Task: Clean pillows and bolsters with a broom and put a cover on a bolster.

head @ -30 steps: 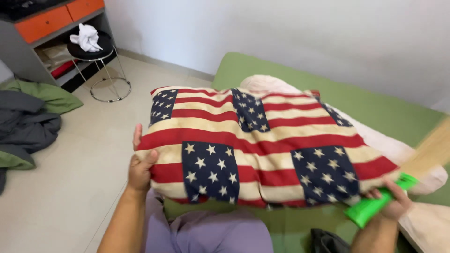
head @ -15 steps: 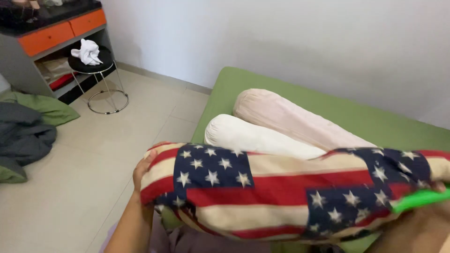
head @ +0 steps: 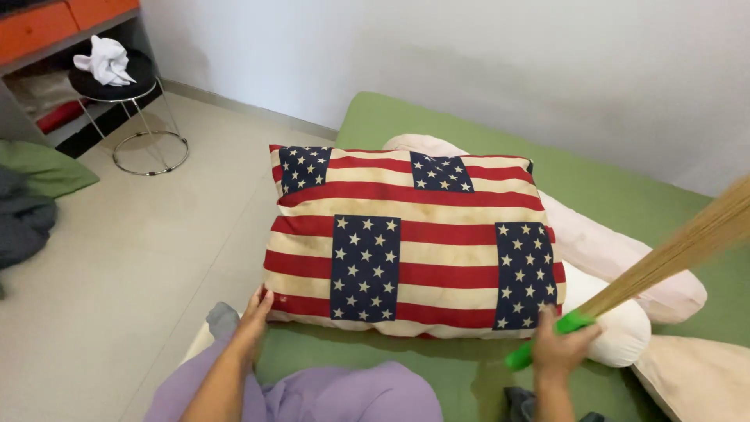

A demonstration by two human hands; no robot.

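A pillow (head: pixel 406 234) with red and cream stripes and blue star patches lies flat on a green mattress (head: pixel 625 187). My left hand (head: pixel 254 312) grips its near left corner. My right hand (head: pixel 558 348) is closed on the green handle of a straw broom (head: pixel 672 254), whose bristles slant up and to the right, past the pillow's near right corner. Two pale bolsters (head: pixel 617 250) lie partly under and behind the pillow on the right.
A round black stool (head: pixel 129 109) with a white cloth (head: pixel 105 61) stands on the tiled floor at the upper left, beside an orange-fronted shelf (head: pixel 47 23). Grey and green clothes (head: pixel 31 195) lie at the left edge. White wall runs behind the mattress. My purple-clad legs (head: pixel 328 395) fill the bottom.
The pillow, held up and turned on edge half a second ago, now lies flat on the mattress over the bolsters. My right hand still holds the broom.
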